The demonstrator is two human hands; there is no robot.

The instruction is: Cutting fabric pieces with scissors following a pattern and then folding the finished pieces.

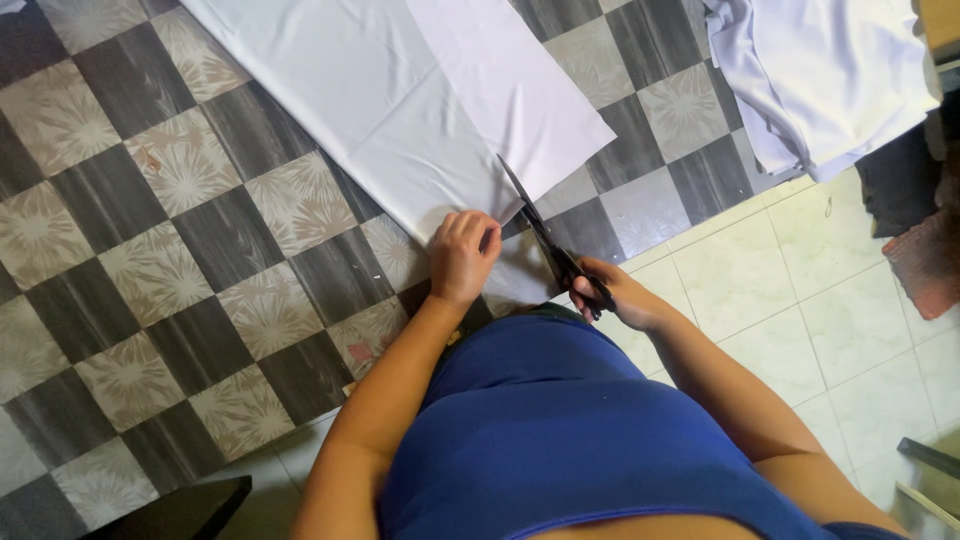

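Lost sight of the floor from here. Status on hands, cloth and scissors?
Left hand flat on the white cloth, near edge. Right hand grips black scissors, blades at the cloth's edge. Second white cloth pile lies apart; nothing blocking.

No packages, labels, signs or screens show anywhere in the head view.
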